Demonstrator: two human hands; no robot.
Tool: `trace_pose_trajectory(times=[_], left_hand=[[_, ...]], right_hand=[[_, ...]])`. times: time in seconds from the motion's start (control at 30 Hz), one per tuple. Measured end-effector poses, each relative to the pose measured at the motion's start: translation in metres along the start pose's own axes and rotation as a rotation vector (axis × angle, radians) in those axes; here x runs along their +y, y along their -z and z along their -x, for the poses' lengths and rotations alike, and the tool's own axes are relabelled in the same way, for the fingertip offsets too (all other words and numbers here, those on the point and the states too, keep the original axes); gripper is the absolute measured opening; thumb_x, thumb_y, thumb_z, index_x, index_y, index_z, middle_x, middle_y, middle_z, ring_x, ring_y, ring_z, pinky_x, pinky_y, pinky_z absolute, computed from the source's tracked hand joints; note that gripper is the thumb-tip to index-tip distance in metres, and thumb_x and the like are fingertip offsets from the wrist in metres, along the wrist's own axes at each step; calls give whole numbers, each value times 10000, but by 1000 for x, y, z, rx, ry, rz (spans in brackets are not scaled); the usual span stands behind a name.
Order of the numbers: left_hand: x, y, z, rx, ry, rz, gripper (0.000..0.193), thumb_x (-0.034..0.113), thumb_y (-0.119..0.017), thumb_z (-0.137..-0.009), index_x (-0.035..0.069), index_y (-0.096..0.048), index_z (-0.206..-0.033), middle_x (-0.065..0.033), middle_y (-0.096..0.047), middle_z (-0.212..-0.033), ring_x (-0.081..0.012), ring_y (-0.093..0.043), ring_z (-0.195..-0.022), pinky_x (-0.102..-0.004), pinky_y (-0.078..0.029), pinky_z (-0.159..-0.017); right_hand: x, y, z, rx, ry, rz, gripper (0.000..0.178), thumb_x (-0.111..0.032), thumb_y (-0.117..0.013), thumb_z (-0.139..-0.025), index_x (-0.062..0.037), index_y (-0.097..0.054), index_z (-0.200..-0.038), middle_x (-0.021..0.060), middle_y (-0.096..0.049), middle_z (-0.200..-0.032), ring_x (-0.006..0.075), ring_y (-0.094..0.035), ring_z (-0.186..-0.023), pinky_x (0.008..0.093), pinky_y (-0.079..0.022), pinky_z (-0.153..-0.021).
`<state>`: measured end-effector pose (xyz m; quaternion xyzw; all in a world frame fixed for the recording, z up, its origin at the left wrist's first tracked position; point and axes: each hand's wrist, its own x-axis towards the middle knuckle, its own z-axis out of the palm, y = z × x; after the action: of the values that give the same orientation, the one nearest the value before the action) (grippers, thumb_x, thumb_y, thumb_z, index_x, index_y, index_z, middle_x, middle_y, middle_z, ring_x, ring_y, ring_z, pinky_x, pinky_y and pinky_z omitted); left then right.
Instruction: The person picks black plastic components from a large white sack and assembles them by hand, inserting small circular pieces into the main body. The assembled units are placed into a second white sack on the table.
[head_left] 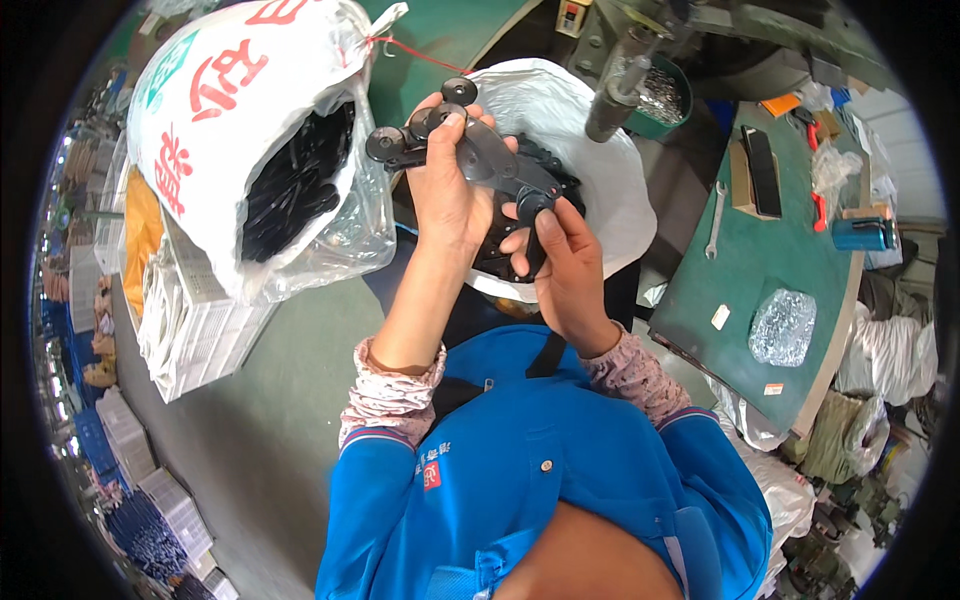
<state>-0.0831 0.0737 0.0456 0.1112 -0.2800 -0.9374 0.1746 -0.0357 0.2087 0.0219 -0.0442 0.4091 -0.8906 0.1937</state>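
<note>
My left hand (440,200) is closed around several black parts with round, disc-shaped ends (486,158), its thumb pressed on top. From the right, my right hand (572,262) pinches a black piece with a round end (537,203), which meets the tip of the parts in my left hand. Whether the two are joined I cannot tell. Below both hands gapes a white sack (622,205) with more black parts (562,170) inside. To the left, a white printed bag (205,115) lies open, showing long black pieces (298,185).
A machine's metal column (618,95) stands beyond the sack, beside a green container of metal bits (664,100). The green table (690,290) at right bears a wrench (716,222), a phone (763,172) and a clear plastic bundle (783,328). A white crate (218,345) sits left.
</note>
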Motion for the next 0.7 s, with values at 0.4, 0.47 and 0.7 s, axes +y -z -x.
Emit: trace_pose_trajectory(times=[0.4, 0.47, 0.7], left_hand=[[-6, 16, -2, -197, 200, 47, 369, 174, -569, -936, 144, -430, -1276, -141, -611, -1075, -209, -610, -922, -355, -512, -685], [-9, 13, 1, -200, 236, 16, 364, 218, -555, -947, 142, -426, -1279, -143, -608, -1082, -201, -608, -908, -331, -508, -651], [-12, 7, 7, -255, 326, -20, 367, 262, -538, -957, 114, -431, -1276, -132, -595, -1005, -178, -575, -812, -290, -476, -592]], right_hand=[[-131, 47, -44, 86, 307, 678, 320, -117, -574, -921, -17, -558, -1225, 80, -642, -840, 90, -553, -656, 192, -428, -571], [-151, 31, -59, 53, 341, 686, 362, -132, -589, -909, -3, -544, -1245, 67, -649, -829, 87, -552, -659, 200, -433, -589], [-179, 19, -103, -11, 195, 792, 343, -129, -566, -907, 31, -551, -1210, 107, -656, -827, 90, -509, -484, 225, -386, -432]])
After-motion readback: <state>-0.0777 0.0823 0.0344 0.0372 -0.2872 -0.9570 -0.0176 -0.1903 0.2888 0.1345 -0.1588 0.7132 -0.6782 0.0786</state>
